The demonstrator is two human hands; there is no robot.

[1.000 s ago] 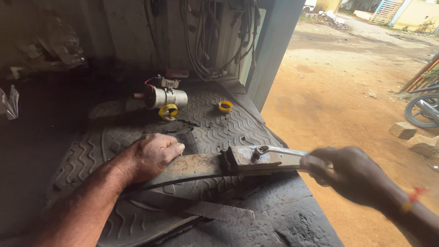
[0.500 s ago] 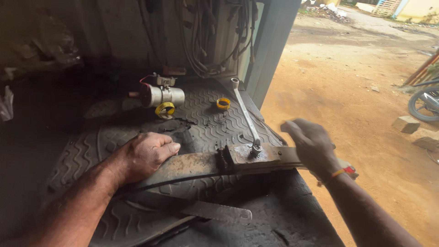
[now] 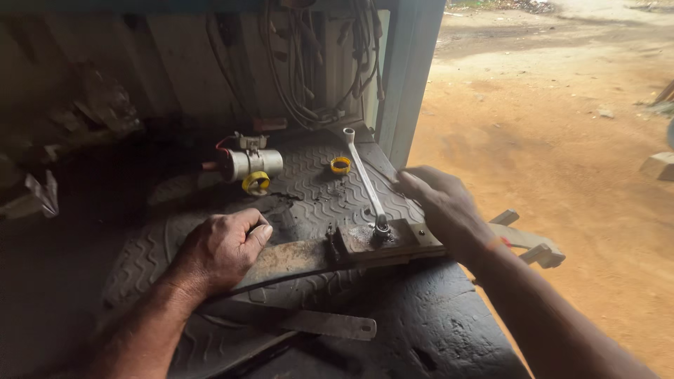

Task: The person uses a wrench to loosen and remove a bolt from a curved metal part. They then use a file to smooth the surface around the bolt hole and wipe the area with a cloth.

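Since half a second ago: right hand [image 3: 444, 208] has slid in over the far end of the bracket; wrench unmoved, standing on the same bolt. One second ago that hand was swinging the wrench out to the right; it has let go since.

One ring wrench [image 3: 366, 181], silver, lies across the ribbed mat with its near end seated on a bolt head [image 3: 381, 229] and its far ring pointing toward the back wall. No hand on it.

One flat metal bracket [image 3: 379, 240], rusty and greasy, lies crosswise on the tabletop [image 3: 435, 316], its right end overhanging the edge above the dirt ground [image 3: 562, 140].

Left hand [image 3: 223, 247]: loosely curled fist, knuckles up, pressing on the left part of the bracket. Grip mostly closed; holds nothing that I can see, only bears down.

Right hand: palm down, fingers spread and slightly bent, resting on the bracket just right of the bolt. Grip open, closed round nothing.

One small cylindrical metal part [image 3: 249, 163] with red wire stands toward the back, well apart from both hands. Two yellow rings: one [image 3: 255, 183] touching the front of that cylinder, one [image 3: 340, 165] just left of the wrench shaft. One loose flat metal strip [image 3: 330, 324] lies near the front of the tabletop. One bundle of dark cables [image 3: 309, 63] hangs on the back wall; cable count not readable.
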